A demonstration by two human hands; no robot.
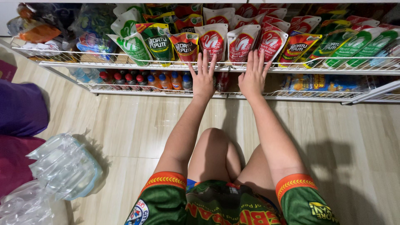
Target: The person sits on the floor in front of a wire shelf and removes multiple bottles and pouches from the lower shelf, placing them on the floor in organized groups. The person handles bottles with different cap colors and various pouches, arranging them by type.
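Both the left hand (203, 77) and right hand (253, 75) rest flat, fingers spread, against red-and-white stand-up pouches (241, 41) on the wire shelf (104, 58).

A white wire shelf (125, 63) carried a row of standing sauce pouches (213, 41), some red and white, others green. Beneath it, a lower wire shelf (291, 96) held small bottles (141, 80) with coloured caps. On the pale tiled floor (137, 125) lay clear plastic wrapping (62, 166).
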